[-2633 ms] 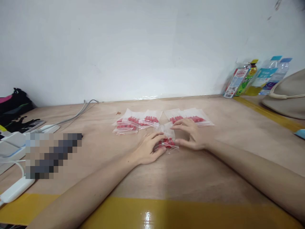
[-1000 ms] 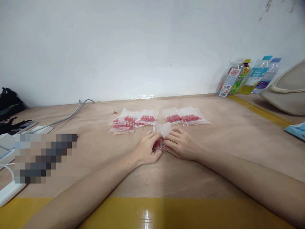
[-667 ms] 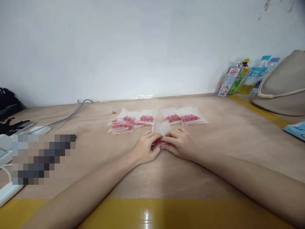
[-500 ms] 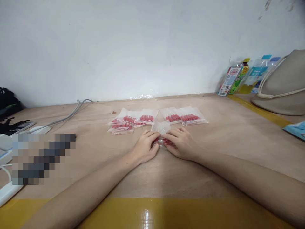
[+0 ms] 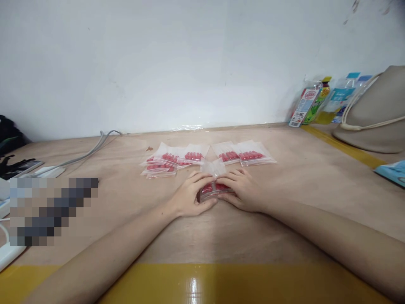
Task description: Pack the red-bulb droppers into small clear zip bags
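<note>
Between my hands, at the middle of the table, lie small clear zip bags (image 5: 214, 188) with red pieces inside, apparently stacked. My left hand (image 5: 188, 197) grips their left side, fingers over the top and thumb along the front edge. On the right side, my right hand (image 5: 245, 191) does the same, its thumb at the front. My fingers hide much of these bags. Behind my left hand, a pile of similar bags (image 5: 160, 167) overlaps another bag (image 5: 193, 156). Two more filled bags, one on the left (image 5: 229, 156) and one beside it (image 5: 253, 156), lie behind my right hand.
Cables (image 5: 91, 150) and a white power strip (image 5: 12, 252) lie at left, near a pixelated dark object (image 5: 57, 215). Bottles (image 5: 338, 101), a carton (image 5: 305, 105) and a beige bag (image 5: 376, 114) stand at back right. A blue packet (image 5: 392, 173) lies at the right edge.
My left thumb has stretched further right along the bags' front edge, and more of the red contents shows between my hands. The other bags stay where they were.
</note>
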`<state>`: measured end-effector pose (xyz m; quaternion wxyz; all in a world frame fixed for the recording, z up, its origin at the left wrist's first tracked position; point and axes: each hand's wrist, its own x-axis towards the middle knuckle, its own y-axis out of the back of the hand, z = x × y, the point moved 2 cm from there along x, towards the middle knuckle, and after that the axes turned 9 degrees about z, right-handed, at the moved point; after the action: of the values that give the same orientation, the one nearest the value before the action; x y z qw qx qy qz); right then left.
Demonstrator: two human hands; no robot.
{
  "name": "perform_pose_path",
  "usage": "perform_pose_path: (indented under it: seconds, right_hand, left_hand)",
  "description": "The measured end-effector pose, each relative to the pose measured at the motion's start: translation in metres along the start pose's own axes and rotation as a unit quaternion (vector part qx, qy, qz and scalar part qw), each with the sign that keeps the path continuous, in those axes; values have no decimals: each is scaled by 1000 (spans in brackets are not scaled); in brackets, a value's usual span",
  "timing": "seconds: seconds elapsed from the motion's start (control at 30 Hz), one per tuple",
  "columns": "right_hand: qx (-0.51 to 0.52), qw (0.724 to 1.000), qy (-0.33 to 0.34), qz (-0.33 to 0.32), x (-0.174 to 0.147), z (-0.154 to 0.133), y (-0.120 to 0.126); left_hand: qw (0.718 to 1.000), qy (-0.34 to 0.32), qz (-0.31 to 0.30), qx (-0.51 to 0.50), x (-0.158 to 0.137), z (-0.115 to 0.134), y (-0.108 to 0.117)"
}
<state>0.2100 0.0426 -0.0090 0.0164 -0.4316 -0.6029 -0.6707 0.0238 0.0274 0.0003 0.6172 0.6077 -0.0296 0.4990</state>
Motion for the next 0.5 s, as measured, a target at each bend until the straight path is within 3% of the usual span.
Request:
perform_pose_path:
  seconds: [0.13,0.3,0.5]
  right_hand:
    - [44,998,51,13,-8,12,9]
    - [-16,982,168,82,-15,20,15]
    - [-85,973,186,108,-18,19,13]
  left_hand:
    - [995,-93,-29,-23,-2,-12,8]
    - [982,-182,-38,22,-5,-20,14]
    - [983,-169,-47,61,-5,-17,12]
